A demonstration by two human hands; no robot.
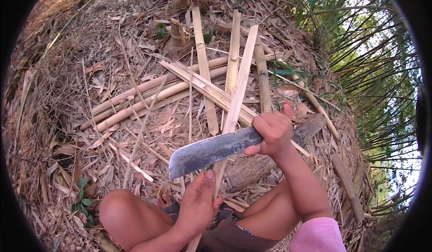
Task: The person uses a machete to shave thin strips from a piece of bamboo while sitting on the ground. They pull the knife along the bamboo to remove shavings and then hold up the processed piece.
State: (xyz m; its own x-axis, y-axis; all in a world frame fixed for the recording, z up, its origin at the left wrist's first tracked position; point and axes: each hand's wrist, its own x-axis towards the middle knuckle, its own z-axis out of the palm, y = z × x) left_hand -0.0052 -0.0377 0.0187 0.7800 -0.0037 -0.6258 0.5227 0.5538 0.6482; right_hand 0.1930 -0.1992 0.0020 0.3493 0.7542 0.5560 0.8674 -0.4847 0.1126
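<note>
We note right hand (pixel 274 132) curled tight round dark, mottled, blunt-tipped machete (pixel 216 150); left hand (pixel 198 202) closed round pale, lengthwise-split bamboo strip (pixel 239 94)

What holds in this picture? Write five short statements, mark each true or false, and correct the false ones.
1. The left hand grips a strip. True.
2. The machete is in the left hand. False: the right hand holds it.
3. In this view, the machete crosses in front of the strip. True.
4. The visible sleeve is green. False: it is pink.
5. The log lies to the left of the left hand. False: it lies to the right.
</note>
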